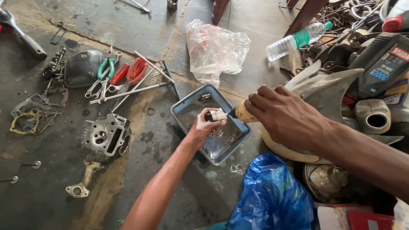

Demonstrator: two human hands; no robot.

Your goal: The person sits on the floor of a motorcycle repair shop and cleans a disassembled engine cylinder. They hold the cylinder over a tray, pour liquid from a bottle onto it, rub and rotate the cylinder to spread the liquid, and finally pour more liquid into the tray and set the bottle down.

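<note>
My left hand (203, 127) holds a small metal cylindrical part (216, 115) over a grey-blue plastic tray (181, 105) that has clear liquid in it. My right hand (284, 114) grips a tan wooden-handled tool (244, 114), whose tip meets the metal part. Both hands are above the tray's right half. The tool's working end is hidden behind the part.
An engine cylinder head (104, 137) lies left of the tray. Pliers, wrenches and rods (128, 79) are spread behind it, with gaskets (32, 115) far left. A clear bag (215, 49), water bottle (296, 40), oil container (383, 64) and blue bag (270, 198) surround the tray.
</note>
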